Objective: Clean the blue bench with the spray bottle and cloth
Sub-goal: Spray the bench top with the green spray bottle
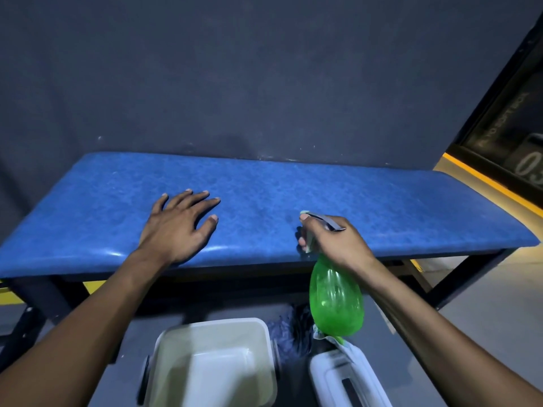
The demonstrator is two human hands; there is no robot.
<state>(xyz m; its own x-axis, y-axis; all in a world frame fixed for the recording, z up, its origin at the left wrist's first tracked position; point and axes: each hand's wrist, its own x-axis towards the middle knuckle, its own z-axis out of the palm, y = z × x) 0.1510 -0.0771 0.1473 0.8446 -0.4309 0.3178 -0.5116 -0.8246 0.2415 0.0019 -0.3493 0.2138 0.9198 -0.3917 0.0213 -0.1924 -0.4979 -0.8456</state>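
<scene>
- Blue bench [293,186]: long padded seat on a dark frame, set against a dark wall [235,69], filling the middle of the view from left to right.
- Left hand [179,227]: palm down on the front left part of the seat, fingers spread apart and flat, holding nothing.
- Right hand [332,239]: above the front edge of the seat, right of centre, closed around the neck and spray head of the spray bottle [335,295], with one fingertip on top of the nozzle.
- Spray bottle: green, see-through, hanging below the fist in front of the bench edge, nozzle end toward the seat; liquid level hard to judge.
- White tub [214,362]: on the floor below the bench, near the bottom middle, open top, blurred.
- White container [346,380]: just right of the tub, at the bottom edge, partly cut off; kind unclear.
- Dark blue fabric [291,330]: bunched on the floor between the tub and the bottle; too blurred to say whether it is the cloth.
- Yellow stripe [484,180]: along the floor at the far right, beside a dark panel with pale figures.
</scene>
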